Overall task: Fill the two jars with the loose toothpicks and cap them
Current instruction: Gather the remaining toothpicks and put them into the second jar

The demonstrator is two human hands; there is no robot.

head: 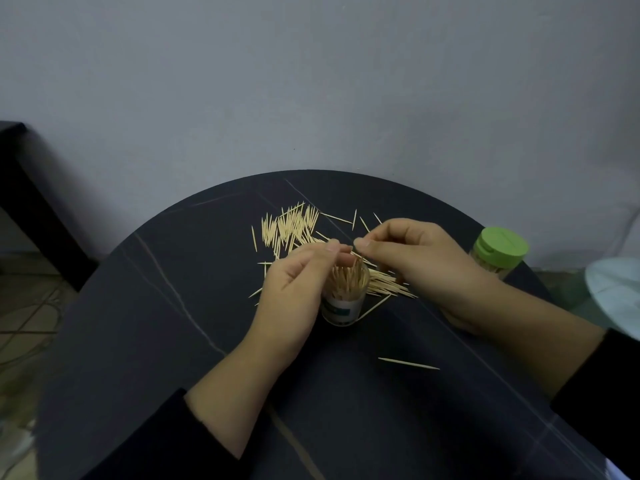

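An uncapped clear jar (343, 306) stands mid-table, packed with upright toothpicks. My left hand (294, 289) is against its left side, fingers curled over its mouth and pinching toothpicks. My right hand (415, 261) hovers just right of the jar's mouth, fingertips pinched close to the left hand's; what it pinches is too small to tell. Loose toothpicks (291, 226) lie in a heap behind the jar, more (388, 285) lie under the right hand, and a single one (408, 363) lies nearer me. A second jar (498, 254) with a green cap on stands at the right edge.
The round dark table (173, 323) has marble-like veins and stands against a grey wall. A dark piece of furniture (20, 188) is at the left. A pale blue object (616, 292) sits off the table's right edge.
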